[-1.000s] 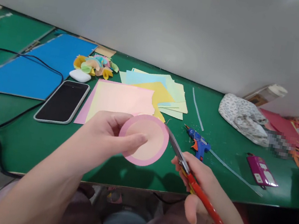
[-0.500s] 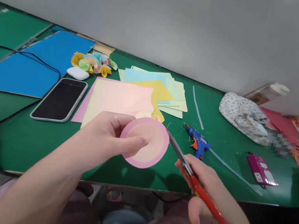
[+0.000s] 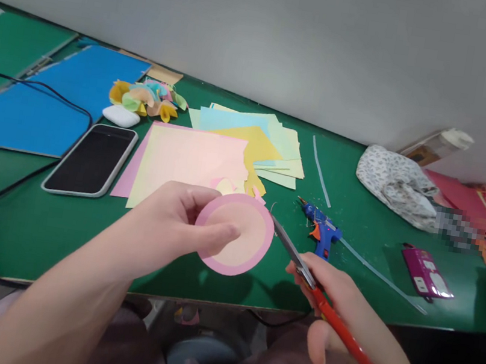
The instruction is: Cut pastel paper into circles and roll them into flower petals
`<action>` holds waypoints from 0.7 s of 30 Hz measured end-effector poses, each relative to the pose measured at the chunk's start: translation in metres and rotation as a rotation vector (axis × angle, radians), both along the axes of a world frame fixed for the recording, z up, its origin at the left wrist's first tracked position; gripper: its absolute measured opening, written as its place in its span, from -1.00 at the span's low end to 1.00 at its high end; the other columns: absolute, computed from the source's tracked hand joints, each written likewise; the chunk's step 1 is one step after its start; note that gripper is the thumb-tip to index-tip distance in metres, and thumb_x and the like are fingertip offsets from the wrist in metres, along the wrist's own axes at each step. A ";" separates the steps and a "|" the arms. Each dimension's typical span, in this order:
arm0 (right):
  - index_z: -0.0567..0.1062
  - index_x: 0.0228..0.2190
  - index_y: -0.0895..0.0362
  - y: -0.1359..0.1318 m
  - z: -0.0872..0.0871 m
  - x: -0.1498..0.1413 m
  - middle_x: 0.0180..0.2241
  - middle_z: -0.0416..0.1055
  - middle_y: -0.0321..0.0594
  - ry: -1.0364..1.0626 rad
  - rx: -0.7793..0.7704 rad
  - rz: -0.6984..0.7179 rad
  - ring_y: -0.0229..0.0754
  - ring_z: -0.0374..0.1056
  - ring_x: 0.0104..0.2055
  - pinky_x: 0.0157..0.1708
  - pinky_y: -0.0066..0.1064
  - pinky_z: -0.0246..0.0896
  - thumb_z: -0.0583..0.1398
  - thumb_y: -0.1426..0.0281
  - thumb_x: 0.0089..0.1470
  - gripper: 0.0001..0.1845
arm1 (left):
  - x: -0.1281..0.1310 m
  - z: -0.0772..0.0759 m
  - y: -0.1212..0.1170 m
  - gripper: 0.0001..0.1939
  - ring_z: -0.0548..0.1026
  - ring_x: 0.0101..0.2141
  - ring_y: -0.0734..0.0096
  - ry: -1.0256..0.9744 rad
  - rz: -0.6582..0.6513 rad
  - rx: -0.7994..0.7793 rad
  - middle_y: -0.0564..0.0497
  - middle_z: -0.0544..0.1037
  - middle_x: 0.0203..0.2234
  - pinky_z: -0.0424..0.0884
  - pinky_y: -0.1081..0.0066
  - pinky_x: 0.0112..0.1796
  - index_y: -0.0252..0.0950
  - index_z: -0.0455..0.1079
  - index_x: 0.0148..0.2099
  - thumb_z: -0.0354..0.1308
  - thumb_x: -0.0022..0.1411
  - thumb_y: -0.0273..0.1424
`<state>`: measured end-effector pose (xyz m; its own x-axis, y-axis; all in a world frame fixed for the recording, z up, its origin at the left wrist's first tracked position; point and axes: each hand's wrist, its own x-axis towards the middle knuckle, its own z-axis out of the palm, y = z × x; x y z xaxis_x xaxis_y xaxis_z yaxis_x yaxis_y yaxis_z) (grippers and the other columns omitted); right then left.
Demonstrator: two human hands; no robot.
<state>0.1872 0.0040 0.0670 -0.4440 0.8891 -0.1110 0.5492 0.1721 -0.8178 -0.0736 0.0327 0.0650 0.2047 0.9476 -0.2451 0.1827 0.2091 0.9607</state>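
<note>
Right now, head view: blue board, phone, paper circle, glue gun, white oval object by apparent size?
1. Blue board
2. Phone, paper circle: look alike, the latter nearer the camera, so unranked
3. Glue gun
4. White oval object

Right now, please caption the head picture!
Left fingers pinch a round pink-and-peach paper disc; right fingers hold red-handled metal scissors.

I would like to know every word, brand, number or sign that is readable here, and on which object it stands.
No text can be read in this view.
Purple object: pale patches; any lettering is too small and blurred.
Glue gun: any marking is too small to read.
Scissors and round paper: no lettering visible.
Phone: dark screen, nothing legible.
</note>
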 end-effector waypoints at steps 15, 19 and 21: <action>0.47 -0.16 0.01 -0.006 -0.003 0.020 -0.44 0.41 -0.29 0.240 -0.145 -0.064 -0.13 0.40 -0.41 -0.45 -0.38 0.38 0.48 0.17 -0.22 -0.44 | -0.003 -0.001 0.000 -0.81 0.35 -0.52 0.46 0.039 0.028 0.027 0.07 0.43 -0.58 0.27 0.53 -0.53 -0.30 0.50 -0.45 0.29 0.04 -0.26; 0.36 -0.06 -0.04 -0.005 -0.009 -0.007 -0.21 0.44 -0.25 0.372 0.141 -0.320 -0.15 0.49 -0.19 -0.16 -0.32 0.44 0.31 0.36 0.09 -0.62 | 0.012 -0.009 0.000 -0.80 0.26 -0.51 0.50 0.098 -0.170 0.002 0.11 0.34 -0.58 0.16 0.52 -0.52 -0.33 0.41 -0.47 0.22 0.07 -0.29; 0.34 -0.06 -0.04 0.001 -0.011 -0.024 -0.03 0.38 -0.23 0.391 0.202 -0.271 -0.17 0.49 -0.09 -0.12 -0.34 0.45 0.30 0.49 0.06 -0.57 | 0.019 -0.013 -0.001 -0.78 0.22 -0.51 0.52 0.116 -0.248 0.019 0.13 0.28 -0.60 0.11 0.51 -0.51 -0.32 0.34 -0.50 0.17 0.11 -0.30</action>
<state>0.1628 0.0047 0.0562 -0.1686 0.9646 0.2029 0.2560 0.2416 -0.9360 -0.0542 0.0317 0.0519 0.4025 0.8768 -0.2630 0.3347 0.1265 0.9338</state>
